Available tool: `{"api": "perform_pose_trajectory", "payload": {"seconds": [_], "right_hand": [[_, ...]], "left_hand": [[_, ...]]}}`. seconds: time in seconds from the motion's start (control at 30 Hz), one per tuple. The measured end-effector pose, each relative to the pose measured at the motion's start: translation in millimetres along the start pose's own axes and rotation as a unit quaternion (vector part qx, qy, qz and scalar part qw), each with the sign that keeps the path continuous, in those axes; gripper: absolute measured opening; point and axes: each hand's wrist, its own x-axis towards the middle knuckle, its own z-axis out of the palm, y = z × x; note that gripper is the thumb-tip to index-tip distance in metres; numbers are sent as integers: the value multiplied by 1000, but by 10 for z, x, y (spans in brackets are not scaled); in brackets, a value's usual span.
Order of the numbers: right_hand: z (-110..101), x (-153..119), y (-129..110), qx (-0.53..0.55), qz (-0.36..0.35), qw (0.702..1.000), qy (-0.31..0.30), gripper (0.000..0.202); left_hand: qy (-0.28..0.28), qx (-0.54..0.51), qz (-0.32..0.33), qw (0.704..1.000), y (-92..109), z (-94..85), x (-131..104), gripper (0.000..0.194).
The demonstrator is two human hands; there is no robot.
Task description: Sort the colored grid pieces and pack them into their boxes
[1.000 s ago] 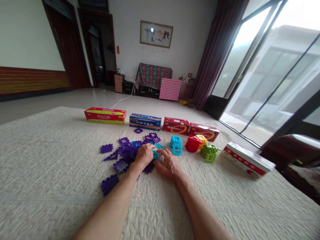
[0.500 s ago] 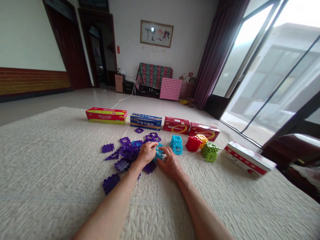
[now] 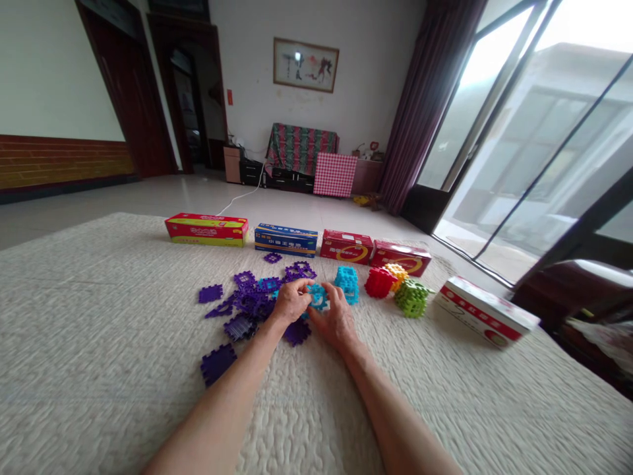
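Note:
Between my two hands is a light-blue interlocking toy piece (image 3: 318, 297) with notched edges, partly covered by fingers. My left hand (image 3: 293, 301) pinches its left side, and my right hand (image 3: 335, 316) has its fingers bent around the right side. Left of and beneath my left hand lies a loose pile of purple notched pieces (image 3: 252, 302), with a bit of light blue (image 3: 270, 284) among them. Just beyond my right hand stands a light-blue stack of pieces (image 3: 347, 285). Farther right sit a red stack (image 3: 380, 282), a yellow stack (image 3: 396, 275) and a green stack (image 3: 412, 298), close together.
Along the far edge of the quilted cover (image 3: 148, 316) stand a red-yellow box (image 3: 206, 231), a blue box (image 3: 285, 241) and two red boxes (image 3: 346, 247). A white-red box (image 3: 484, 313) lies at right. One purple square (image 3: 218, 364) lies beside my left forearm.
The light-blue piece in my hands has turned and shows more of its face. My right fingers have shifted up along it. The whole view has slid slightly.

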Motion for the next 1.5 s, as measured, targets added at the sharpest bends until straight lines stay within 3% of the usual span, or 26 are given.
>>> {"api": "perform_pose_trajectory", "payload": {"seconds": [0.3,0.6,0.9,1.0,1.1,1.17,1.3,1.5], "right_hand": [[6,-23,-34,-41,18,998,39,43],[-258,12,366,-129,99,978,131,48],[-251,42,373,-177,136,970,98,53],[-263,59,343,-183,124,968,116,53],[-254,67,274,-134,65,979,142,42],[-223,57,206,-77,19,990,117,31],[-132,6,56,8,-29,999,-32,22],[-74,-24,-58,18,-106,983,-149,39]], "left_hand": [[-1,28,55,998,82,110,-67,35],[60,121,106,985,77,54,-77,27],[84,109,109,984,-25,-1,-14,25],[101,94,100,985,-57,-34,13,24],[113,98,81,986,-56,-93,31,23],[117,104,68,985,-41,-142,36,23],[125,130,54,982,-25,-221,38,23],[103,258,91,956,-76,-254,26,32]]}}
